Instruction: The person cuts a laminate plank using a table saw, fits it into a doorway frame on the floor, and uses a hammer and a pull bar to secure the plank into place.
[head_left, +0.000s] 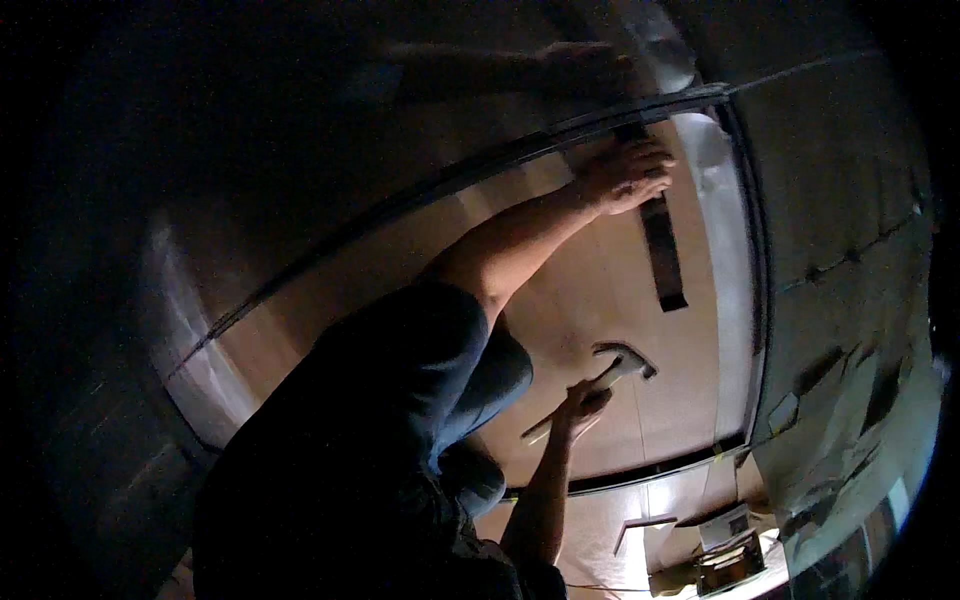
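Note:
My right hand (585,410) is closed round the handle of a claw hammer (622,364), its head pointing up and away from my body. My left arm stretches to the far right, where my left hand (632,178) is closed on a flat dark strip (661,255). The strip runs down from under the hand along a tan wooden panel (590,290) and ends in a small lip. Part of the strip is hidden by the hand and fingers.
A black-edged frame (757,300) borders the panel, with a pale band (725,220) inside its right side. A dark glossy surface (450,90) beyond reflects an arm. Torn sheeting (850,420) hangs at right. A box of items (730,565) stands at lower right.

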